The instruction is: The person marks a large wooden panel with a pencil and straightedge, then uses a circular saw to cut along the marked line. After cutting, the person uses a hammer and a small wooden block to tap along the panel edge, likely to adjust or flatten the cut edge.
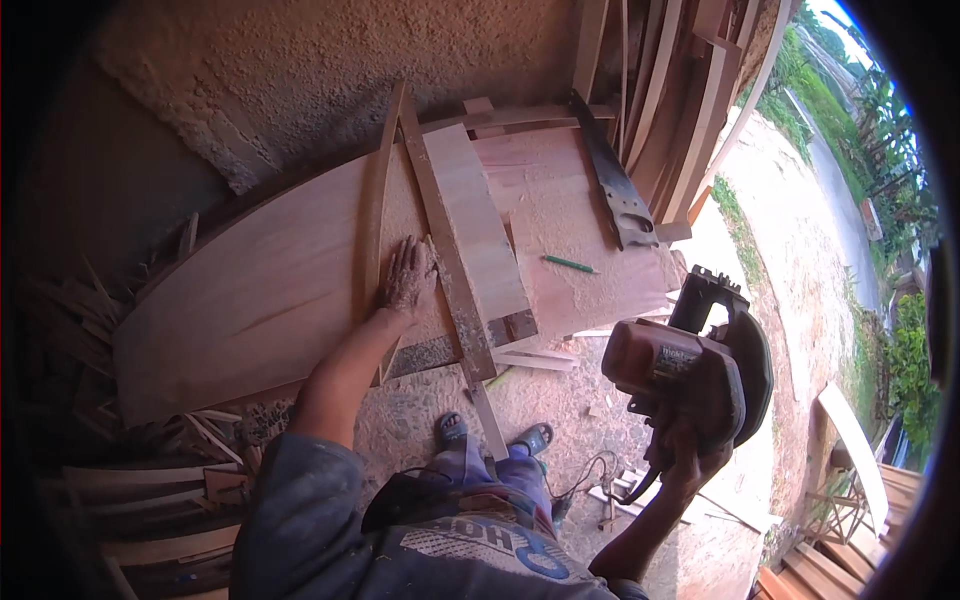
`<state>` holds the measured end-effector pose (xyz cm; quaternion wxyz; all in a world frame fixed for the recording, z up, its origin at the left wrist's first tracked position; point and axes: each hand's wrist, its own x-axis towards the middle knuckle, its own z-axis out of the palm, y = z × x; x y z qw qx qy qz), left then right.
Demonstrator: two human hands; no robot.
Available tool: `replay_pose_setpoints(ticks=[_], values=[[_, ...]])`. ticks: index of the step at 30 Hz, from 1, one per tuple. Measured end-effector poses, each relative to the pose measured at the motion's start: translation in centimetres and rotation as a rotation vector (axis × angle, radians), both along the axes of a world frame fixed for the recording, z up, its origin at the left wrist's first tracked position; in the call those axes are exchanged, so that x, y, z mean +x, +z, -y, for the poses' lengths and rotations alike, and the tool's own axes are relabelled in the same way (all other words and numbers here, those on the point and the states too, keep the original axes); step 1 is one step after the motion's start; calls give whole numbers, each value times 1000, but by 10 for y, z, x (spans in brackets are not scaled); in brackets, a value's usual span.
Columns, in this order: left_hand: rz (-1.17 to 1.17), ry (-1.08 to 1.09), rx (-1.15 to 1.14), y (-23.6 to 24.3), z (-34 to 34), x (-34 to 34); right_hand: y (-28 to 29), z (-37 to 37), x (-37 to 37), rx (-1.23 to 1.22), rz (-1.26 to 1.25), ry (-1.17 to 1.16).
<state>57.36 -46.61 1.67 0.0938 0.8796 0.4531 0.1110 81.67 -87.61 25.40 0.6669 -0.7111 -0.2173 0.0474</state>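
Observation:
My left hand (410, 277) lies spread on the sawdust-covered wooden panel (240, 310), its fingertips beside a long narrow wooden strip (440, 225). That strip crosses the panel from the wall side to the near edge. Another thin strip (375, 215) stands just left of my hand, meeting the first at the far end. A pale flat board (480, 215) lies to the right of the long strip. Off to the right of the bench, my right hand (690, 460) grips a dark red and black circular saw (685, 375) by its handle, held up away from the wood.
A handsaw (612, 180) and a green pencil (570, 264) lie on the panel's right part. Tall boards (680, 110) lean against the rough wall. Offcuts (210, 435) are piled at left. A dark cord (590, 470) and wood scraps lie on the floor near my feet.

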Motion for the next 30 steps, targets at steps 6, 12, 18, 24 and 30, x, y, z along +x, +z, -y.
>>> replay_pose_setpoints(ticks=[6, 12, 18, 24, 30], values=[[-75, -33, 63, -4, 1, -2, -40, 57, 51, -153, -116, 26], [-165, 0, 6, 19, 10, 11, -131, 97, 119, -332, -129, 26], [-159, -15, -17, 19, 8, 10, -192, 101, 182, -250, -339, 269], [-167, -8, -54, 12, 7, 5, -271, 67, 232, -276, -594, 548], [-156, -46, -1, 13, 8, 0, -409, 14, 257, -761, 57, 821]])
